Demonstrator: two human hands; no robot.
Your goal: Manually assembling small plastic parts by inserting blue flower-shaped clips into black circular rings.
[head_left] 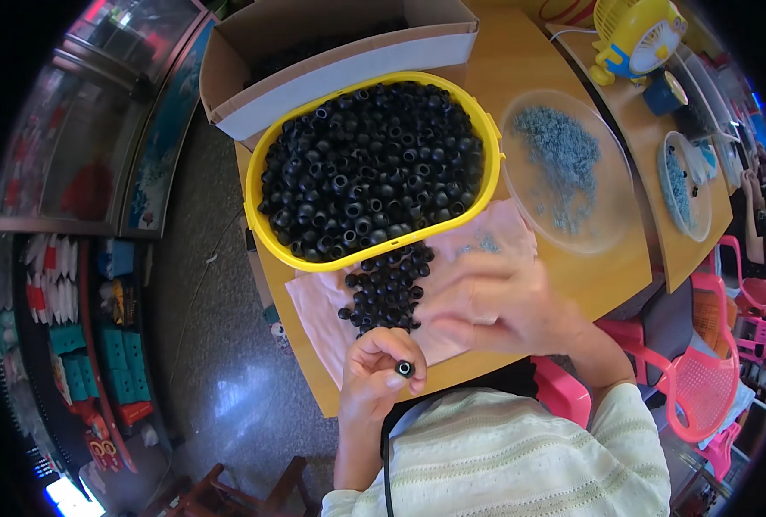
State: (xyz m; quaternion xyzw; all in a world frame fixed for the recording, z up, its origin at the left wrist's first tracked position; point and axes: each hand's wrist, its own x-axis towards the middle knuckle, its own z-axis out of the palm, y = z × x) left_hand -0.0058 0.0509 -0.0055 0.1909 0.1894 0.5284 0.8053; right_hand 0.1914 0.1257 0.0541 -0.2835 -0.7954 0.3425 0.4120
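My left hand is closed, pinching a small round black cap with its hollow end showing, at the table's near edge. To its right, my right hand hangs over a pink cloth. Motion smears its fingers, so whether they hold anything cannot be seen. Between the hands and a yellow-rimmed tub, a loose pile of black caps lies on the cloth. The tub is full of the same caps. A few small blue-grey pieces rest on the cloth just beyond my right hand.
A clear round tray holds a heap of tiny blue-grey pieces. Behind the tub stands an open cardboard box. A yellow fan and a smaller tray are at right, above pink chairs. Shelves line the left.
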